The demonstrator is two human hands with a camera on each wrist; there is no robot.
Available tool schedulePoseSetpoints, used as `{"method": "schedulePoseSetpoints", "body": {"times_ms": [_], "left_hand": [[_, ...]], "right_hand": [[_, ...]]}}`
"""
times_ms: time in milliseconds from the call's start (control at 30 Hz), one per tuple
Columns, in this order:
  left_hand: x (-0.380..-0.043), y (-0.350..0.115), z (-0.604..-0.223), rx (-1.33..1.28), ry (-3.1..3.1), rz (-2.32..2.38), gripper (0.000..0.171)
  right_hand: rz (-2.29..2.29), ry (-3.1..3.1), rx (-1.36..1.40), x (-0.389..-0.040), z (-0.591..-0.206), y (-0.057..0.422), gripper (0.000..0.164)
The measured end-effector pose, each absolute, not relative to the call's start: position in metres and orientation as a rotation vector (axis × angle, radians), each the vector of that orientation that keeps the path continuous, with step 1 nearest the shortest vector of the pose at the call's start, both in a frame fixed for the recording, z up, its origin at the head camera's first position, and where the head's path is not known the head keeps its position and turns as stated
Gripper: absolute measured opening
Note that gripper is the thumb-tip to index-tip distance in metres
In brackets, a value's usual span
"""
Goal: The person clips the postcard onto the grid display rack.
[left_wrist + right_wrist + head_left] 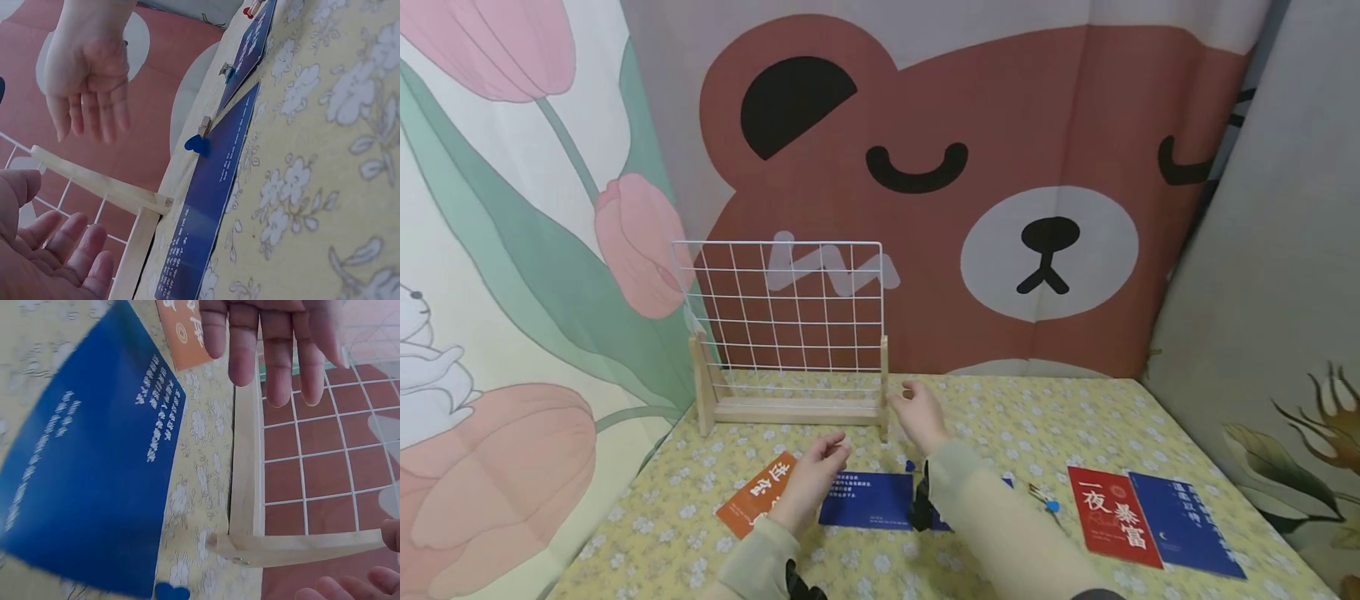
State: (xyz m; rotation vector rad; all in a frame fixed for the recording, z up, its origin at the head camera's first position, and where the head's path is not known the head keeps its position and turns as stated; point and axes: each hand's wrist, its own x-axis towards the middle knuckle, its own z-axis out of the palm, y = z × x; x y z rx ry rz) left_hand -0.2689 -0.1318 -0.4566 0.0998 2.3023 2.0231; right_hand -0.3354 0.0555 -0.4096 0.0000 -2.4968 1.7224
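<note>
A white wire grid (790,242) stands upright in a wooden stand (797,412). My left hand (816,477) hovers in front of it, over the gap between an orange card (748,500) and a blue card (872,504). Its fingers are loosely curved and hold nothing. Close by the stand's right post is my right hand (921,412), empty too, with relaxed fingers in the left wrist view. A clip with a blue heart (196,144) lies at the blue card's end. My right forearm partly hides another blue card (247,56) in the head view.
To the right lie a red card (1112,512) and a further blue card (1195,525), side by side. Small clips, one with a blue piece (1052,506), lie left of them. Flowered cloth (1000,417) covers the table; a bear-print curtain (1000,108) hangs behind.
</note>
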Motion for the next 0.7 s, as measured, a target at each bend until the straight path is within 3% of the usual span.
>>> {"method": "schedulePoseSetpoints", "body": {"times_ms": [233, 700], "left_hand": [[-0.270, -0.134, -0.461, 0.076, 2.314, 2.028, 0.058], [-0.279, -0.147, -0.463, -0.016, 2.343, 1.999, 0.055]], "right_hand": [[1.755, -2.386, -0.080, -0.357, -0.417, 0.037, 0.054], [1.719, -2.463, 0.048, -0.388, -0.429, 0.037, 0.058]]}}
